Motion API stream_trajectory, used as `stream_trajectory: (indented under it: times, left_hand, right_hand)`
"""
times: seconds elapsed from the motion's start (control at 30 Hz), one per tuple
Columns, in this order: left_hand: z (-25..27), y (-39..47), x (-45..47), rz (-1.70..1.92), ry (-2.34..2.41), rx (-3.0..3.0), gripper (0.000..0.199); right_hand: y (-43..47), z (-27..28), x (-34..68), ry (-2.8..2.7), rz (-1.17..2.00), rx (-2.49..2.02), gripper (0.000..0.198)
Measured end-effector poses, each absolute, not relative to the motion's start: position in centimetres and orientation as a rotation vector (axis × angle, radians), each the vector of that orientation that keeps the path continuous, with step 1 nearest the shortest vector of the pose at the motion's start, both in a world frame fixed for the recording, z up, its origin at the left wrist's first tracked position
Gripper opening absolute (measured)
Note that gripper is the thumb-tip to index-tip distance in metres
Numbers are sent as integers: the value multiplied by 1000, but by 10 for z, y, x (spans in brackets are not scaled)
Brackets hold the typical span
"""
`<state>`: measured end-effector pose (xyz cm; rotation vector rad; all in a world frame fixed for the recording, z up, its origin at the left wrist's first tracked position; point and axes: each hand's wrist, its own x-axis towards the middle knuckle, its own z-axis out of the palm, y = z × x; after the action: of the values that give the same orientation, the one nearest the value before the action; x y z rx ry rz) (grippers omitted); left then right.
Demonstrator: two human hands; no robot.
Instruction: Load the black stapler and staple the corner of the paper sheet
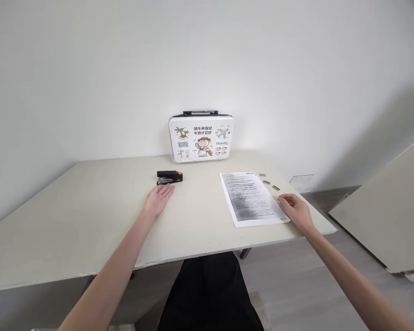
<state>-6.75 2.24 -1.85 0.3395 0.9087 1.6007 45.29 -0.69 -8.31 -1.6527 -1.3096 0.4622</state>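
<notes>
A black stapler with an orange tab lies near the middle of the table. My left hand rests flat just in front of it, fingers stretched out and fingertips close to its near side. To the right is a printed sheet of paper, possibly more than one sheet. Beside its right edge my right hand is held with loosely bent fingers and nothing visible in them. Whether it touches the paper I cannot tell. Beyond that hand lie three small grey staple strips.
A white carrying case with cartoon prints and a black handle stands upright against the wall at the back of the table. The table's right edge is close to my right hand. A pale panel stands on the floor at the right.
</notes>
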Motion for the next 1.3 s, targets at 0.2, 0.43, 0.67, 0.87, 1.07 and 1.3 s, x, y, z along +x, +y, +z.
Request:
stream_trajectory:
  times: [0.2,0.43,0.67,0.87,1.07,1.3]
  left_hand:
    - [-23,21,-72,1588,1010,564,19]
    - [-34,22,-67,1482,1246,1001,14]
    - [-44,40,-70,1208,1605,1376,41]
    - [-49,45,-69,1100,1723,1622,54]
    - [-57,-3,-60,1046,1622,1914,43]
    - [-54,-36,-53,938,1668,2272,47]
  right_hand:
    - [-12,-80,447,-1529,426,-1614,37]
    - [-6,-84,443,-1880,204,-1537,45]
    - [-7,-89,436,-2053,128,-1592,52]
    - [-12,-88,428,-2139,136,-1592,56]
    - [-32,-82,405,-2152,197,-1522,52]
    - [-68,-71,294,-2200,332,-1290,58]
